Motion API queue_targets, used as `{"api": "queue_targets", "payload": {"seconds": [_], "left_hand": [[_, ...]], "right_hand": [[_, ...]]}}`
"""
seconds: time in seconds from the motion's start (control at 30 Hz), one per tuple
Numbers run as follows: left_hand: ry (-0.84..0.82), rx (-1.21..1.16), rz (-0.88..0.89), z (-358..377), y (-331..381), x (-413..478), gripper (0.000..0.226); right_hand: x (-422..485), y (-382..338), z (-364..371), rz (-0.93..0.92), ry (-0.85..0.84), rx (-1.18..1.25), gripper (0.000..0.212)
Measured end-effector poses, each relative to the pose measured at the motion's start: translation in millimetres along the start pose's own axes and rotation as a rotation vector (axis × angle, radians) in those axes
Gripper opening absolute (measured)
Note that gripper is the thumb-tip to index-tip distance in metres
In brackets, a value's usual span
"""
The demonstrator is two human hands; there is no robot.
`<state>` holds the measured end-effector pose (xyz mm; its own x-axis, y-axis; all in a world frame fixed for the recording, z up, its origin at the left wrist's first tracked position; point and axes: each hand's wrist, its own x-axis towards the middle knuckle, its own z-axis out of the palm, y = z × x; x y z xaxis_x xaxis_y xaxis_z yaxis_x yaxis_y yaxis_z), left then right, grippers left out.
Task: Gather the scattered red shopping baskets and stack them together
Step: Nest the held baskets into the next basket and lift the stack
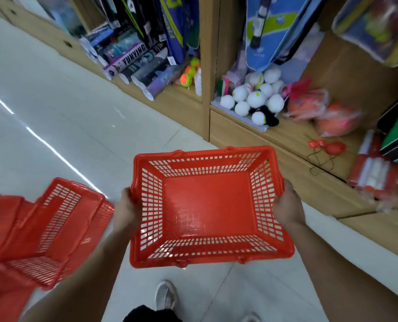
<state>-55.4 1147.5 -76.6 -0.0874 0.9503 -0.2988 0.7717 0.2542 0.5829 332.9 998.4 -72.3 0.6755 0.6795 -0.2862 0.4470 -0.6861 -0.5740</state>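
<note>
You hold the red basket mid-frame, long axis across you, left grip and right grip each curled over a short-side rim, while the blurred pile of baskets, seemingly nested, lies lower left, nearer your left grip

Both bare forearms reach forward, the left coming in from 7 o'clock and the right from 5 o'clock. The left hand grips the 9 o'clock rim of the red basket. The right hand grips its 3 o'clock rim. The backs of both hands face up.
</note>
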Motion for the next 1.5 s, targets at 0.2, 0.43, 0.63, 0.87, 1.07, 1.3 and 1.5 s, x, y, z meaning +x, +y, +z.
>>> {"api": "queue_targets", "payload": {"seconds": [0.2, 0.43, 0.63, 0.87, 1.07, 1.3, 1.5], "left_hand": [[0.129, -0.095, -0.018, -162, 66, -82, 0.041], [0.398, -0.191, -0.073, -281, 70, -180, 0.032], [0.582, -0.241, -0.217, -374, 7, -248, 0.030], [0.778, -0.346, -0.384, -484, -126, -339, 0.035], [0.995, -0.283, -0.555, -563, -247, -432, 0.034], [1.205, -0.338, -0.764, -609, -356, -557, 0.036], [1.348, -0.349, -0.972, -624, -431, -653, 0.037]], "right_hand": [[-62, -125, -122, -0.138, 0.006, -0.042, 0.052], [-125, -232, -183, -0.338, -0.061, -0.044, 0.057], [-195, -329, -157, -0.538, -0.152, -0.042, 0.057], [-325, -440, -65, -0.736, -0.353, -0.048, 0.039], [-472, -524, 24, -0.911, -0.530, -0.068, 0.034], [-649, -587, 114, -1.150, -0.685, -0.139, 0.040], [-799, -616, 189, -1.371, -0.808, -0.180, 0.042]]}}
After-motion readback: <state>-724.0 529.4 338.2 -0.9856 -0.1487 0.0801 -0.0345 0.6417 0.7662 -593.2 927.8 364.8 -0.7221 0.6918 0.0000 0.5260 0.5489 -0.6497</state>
